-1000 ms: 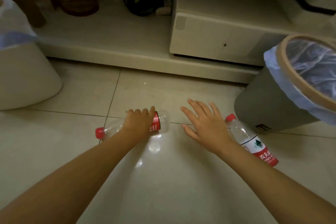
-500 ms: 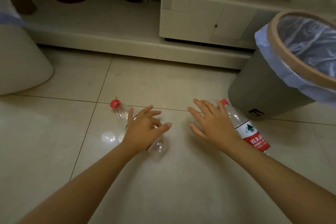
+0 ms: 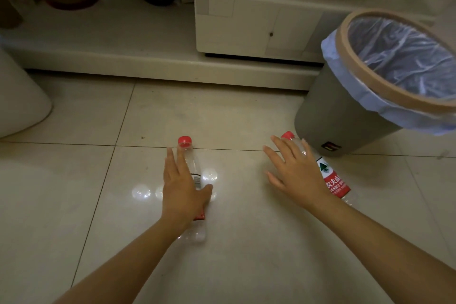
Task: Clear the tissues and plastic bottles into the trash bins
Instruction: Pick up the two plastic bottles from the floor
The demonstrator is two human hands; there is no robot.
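Nearest, the left hand (image 3: 183, 189) lies over a clear plastic bottle (image 3: 195, 175) on the floor tiles (image 3: 246, 242) — fingers straight along its body, thumb out to the right side, so its grip looks laid on rather than closed round; the red cap (image 3: 185, 142) points away from the person. Just right of it, the right hand (image 3: 296, 171) is spread flat above a second bottle (image 3: 330, 175), whose red-and-white label shows beside the wrist; whether the palm touches it I cannot tell. Beyond that bottle's cap stands the grey bin (image 3: 333, 116) with its pale liner — open, near. A white bin (image 3: 22, 106) sits far left. No tissues show. The step looks like picking up both bottles; next each hand likely needs to curl round its bottle, lift, and carry it over a rim.
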